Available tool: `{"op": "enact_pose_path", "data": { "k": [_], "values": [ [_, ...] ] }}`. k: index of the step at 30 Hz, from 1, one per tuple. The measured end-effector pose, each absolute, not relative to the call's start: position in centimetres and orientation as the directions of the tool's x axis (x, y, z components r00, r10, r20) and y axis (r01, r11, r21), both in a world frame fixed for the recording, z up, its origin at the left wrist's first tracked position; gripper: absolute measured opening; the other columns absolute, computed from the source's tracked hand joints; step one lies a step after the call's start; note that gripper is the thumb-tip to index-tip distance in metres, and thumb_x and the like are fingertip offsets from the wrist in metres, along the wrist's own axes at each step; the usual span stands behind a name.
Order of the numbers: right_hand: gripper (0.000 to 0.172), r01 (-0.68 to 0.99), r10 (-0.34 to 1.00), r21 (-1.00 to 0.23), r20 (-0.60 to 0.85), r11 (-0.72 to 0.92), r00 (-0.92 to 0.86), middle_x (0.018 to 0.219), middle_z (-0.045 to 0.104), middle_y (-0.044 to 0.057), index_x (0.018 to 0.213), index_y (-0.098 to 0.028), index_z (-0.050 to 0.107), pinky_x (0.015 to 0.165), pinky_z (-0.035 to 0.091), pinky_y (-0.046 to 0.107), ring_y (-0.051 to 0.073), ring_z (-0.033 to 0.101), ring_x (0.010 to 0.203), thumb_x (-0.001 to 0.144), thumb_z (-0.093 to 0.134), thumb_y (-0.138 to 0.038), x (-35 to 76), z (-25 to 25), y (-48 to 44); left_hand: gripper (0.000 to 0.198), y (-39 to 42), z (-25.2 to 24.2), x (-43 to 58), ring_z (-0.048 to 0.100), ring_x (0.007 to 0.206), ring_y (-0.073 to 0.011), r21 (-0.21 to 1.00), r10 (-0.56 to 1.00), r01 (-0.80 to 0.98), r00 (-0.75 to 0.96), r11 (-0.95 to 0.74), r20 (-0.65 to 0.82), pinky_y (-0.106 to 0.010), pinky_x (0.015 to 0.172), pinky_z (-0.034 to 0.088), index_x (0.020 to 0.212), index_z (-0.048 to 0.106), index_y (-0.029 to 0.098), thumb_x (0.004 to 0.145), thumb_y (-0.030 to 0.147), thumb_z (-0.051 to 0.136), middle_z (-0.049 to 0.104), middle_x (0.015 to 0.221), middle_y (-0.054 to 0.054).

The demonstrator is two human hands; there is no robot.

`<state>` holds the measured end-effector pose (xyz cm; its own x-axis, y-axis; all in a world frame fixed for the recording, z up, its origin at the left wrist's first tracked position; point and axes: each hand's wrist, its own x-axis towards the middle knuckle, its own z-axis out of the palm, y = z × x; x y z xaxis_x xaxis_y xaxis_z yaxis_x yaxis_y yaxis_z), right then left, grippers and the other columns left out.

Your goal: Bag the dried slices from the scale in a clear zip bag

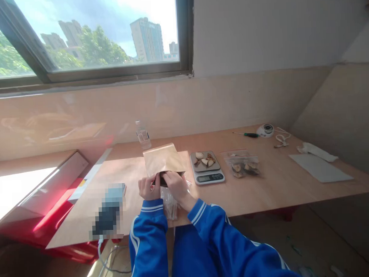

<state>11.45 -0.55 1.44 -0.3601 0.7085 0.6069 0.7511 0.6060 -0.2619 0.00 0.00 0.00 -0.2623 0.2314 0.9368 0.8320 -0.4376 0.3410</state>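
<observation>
A brown paper pouch (163, 158) lies on the wooden table (264, 180), its near end lifted between my hands. My left hand (149, 187) grips the pouch's near edge from the left. My right hand (175, 183) grips the same edge from the right. A clear plastic bag (170, 203) lies under my hands at the table's front edge. Just right of the pouch stands a small digital kitchen scale (207, 168) with several dried slices on its platform.
A clear zip bag of dried slices (242, 164) lies right of the scale. A water bottle (143, 135) stands behind the pouch. A screwdriver (246, 134), a white round device (266, 130), a grey sheet (320, 167) and a blurred object (110, 207) also rest here.
</observation>
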Motion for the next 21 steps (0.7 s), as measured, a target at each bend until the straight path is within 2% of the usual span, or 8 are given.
{"op": "enact_pose_path", "data": {
  "k": [5,8,14,17,21],
  "values": [
    [0.025,0.678,0.499,-0.147,0.789,0.720,-0.359,0.103,0.063,0.010,0.106,-0.014,0.061,0.090,0.049,0.032,0.019,0.058,0.099,0.093,0.039,-0.013,12.5,1.4,-1.3,0.007,-0.1,0.1,0.1,0.045,0.057,-0.0122,0.326,0.206,0.845,-0.260,-0.424,0.943,-0.023,0.051,0.038,0.069,0.063,0.018,0.074,0.020,0.068,0.059,0.061,-0.001],
    [0.025,0.630,0.432,-0.135,0.833,0.765,-0.346,0.108,0.062,0.011,0.107,-0.013,0.060,0.093,0.047,0.032,0.019,0.055,0.107,0.094,0.039,-0.014,13.4,1.8,-1.7,0.007,-0.1,0.2,0.1,0.046,0.057,-0.0121,0.312,0.194,0.851,-0.252,-0.422,0.948,-0.023,0.050,0.038,0.069,0.063,0.018,0.073,0.018,0.068,0.059,0.060,-0.001],
    [0.019,0.534,0.386,-0.172,0.865,0.828,-0.320,0.100,0.064,0.006,0.104,-0.018,0.062,0.088,0.048,0.028,0.015,0.058,0.099,0.092,0.048,-0.016,16.5,2.3,-3.0,0.008,0.0,-0.1,-0.1,0.044,0.055,-0.0116,0.334,0.235,0.855,-0.258,-0.396,0.937,-0.022,0.047,0.034,0.068,0.062,0.018,0.075,0.020,0.067,0.058,0.059,-0.001],
    [0.016,0.621,0.399,-0.184,0.889,0.762,-0.226,0.089,0.064,0.003,0.101,-0.021,0.064,0.083,0.047,0.029,0.014,0.058,0.087,0.089,0.055,-0.018,18.8,2.1,-3.9,0.010,0.3,-0.3,-0.2,0.044,0.055,-0.0116,0.388,0.282,0.849,-0.297,-0.360,0.912,-0.022,0.049,0.034,0.067,0.063,0.019,0.075,0.024,0.067,0.058,0.060,0.000],
    [0.014,0.766,0.535,-0.264,0.836,0.586,-0.121,0.087,0.062,0.004,0.092,-0.023,0.068,0.080,0.043,0.032,0.017,0.057,0.085,0.090,0.054,-0.024,22.2,2.0,-3.4,0.017,0.6,-0.3,-0.1,0.046,0.059,-0.0132,0.549,0.345,0.800,-0.459,-0.241,0.819,-0.023,0.048,0.033,0.066,0.064,0.019,0.077,0.032,0.063,0.058,0.061,-0.001]
  ]
}}
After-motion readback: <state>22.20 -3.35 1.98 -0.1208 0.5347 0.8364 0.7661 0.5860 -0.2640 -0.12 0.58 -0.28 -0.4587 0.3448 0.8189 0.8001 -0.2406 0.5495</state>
